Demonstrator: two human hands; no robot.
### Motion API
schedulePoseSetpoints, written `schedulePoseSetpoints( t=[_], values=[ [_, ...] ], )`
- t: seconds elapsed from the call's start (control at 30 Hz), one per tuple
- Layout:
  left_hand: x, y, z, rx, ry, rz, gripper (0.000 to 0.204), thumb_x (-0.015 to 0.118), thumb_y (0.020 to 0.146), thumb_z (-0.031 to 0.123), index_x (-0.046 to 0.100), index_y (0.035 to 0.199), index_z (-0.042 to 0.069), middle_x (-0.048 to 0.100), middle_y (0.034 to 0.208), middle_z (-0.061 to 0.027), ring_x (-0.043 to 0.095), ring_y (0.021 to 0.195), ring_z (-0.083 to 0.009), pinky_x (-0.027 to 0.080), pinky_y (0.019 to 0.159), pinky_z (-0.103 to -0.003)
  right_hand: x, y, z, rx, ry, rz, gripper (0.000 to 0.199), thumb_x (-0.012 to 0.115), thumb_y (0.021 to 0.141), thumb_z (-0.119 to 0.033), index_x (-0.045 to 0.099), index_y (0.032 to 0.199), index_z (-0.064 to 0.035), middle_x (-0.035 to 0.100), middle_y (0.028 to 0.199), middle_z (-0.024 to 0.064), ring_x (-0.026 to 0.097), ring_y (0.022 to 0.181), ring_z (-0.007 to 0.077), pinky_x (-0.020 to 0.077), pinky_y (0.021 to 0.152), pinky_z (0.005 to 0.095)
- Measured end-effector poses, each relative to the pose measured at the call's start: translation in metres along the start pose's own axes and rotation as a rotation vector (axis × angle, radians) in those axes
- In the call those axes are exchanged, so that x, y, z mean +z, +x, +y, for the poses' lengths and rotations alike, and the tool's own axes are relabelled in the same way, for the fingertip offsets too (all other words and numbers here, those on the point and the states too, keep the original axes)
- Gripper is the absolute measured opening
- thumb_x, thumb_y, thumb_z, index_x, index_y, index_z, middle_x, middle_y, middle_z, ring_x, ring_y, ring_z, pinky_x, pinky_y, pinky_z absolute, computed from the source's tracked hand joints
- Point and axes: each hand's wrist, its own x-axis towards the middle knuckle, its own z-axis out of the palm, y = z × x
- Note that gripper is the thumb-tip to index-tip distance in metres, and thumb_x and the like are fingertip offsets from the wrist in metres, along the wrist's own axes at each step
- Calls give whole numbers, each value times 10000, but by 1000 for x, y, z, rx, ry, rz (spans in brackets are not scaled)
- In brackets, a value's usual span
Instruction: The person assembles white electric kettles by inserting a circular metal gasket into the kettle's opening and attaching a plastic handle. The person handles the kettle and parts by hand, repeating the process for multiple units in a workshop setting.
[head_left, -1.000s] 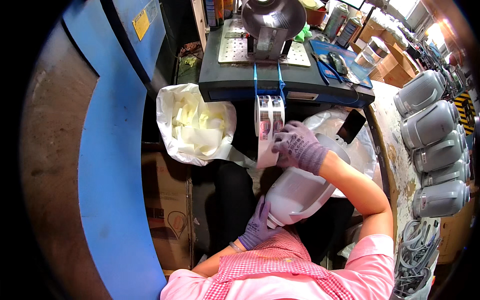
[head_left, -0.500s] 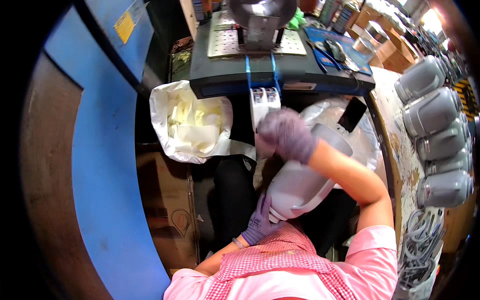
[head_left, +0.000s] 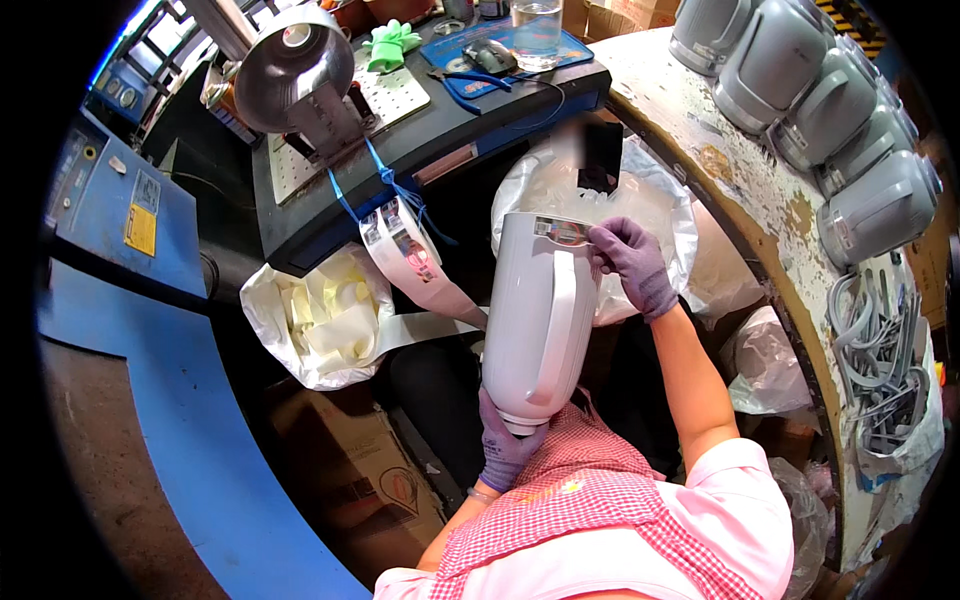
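A grey plastic jug [head_left: 522, 320] with a side handle [head_left: 557, 340] lies along my lap, its narrow neck toward me. My left hand [head_left: 508, 450], in a purple glove, grips it at the neck end. At the far, wide end, a small printed label [head_left: 563, 231] sits against the jug wall above the handle. My gloved right hand [head_left: 635, 265] pinches at the label's right end, thumb and fingers pressed together. From the bench front a label roll [head_left: 405, 235] hangs on blue cords, and its white strip [head_left: 440, 292] runs down behind the jug.
A white bag [head_left: 325, 325] of peeled backing paper stands left of my legs. On the bench are a metal bowl-shaped fixture [head_left: 295, 75], pliers [head_left: 455, 92] and a glass [head_left: 536, 35]. Several grey jugs [head_left: 772, 65] line the worn right-hand table, above a bag of handles [head_left: 872, 365].
My right hand has left the label roll and is at the jug's far end, where a label now shows. The jug has turned more upright, handle facing up. My view has swung to the right.
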Motion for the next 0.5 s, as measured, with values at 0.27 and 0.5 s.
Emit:
schedulePoseSetpoints(
  t=[0.27, 0.5],
  values=[
    [3, -1, 0, -64, 9, -29, 1223, 871, 708, 309, 66, 1550, -64, 419, 1425, -319, 583, 1197, -437, 523, 960, -459, -5, 7, 5, 13, 59, -32, 237, 734, 936, -212, 646, 971, 5, 665, 781, 35, 601, 642, 71, 499, 601, 215],
    [2, 2, 11, -29, 25, -19, 1223, 869, 717, 306, 54, 1554, -56, 447, 1401, -310, 604, 1168, -425, 532, 923, -453, -6, 8, 14, -22, 78, -40, 236, 726, 940, -200, 634, 970, 15, 662, 767, 38, 600, 625, 78, 498, 585, 221]
  ],
)
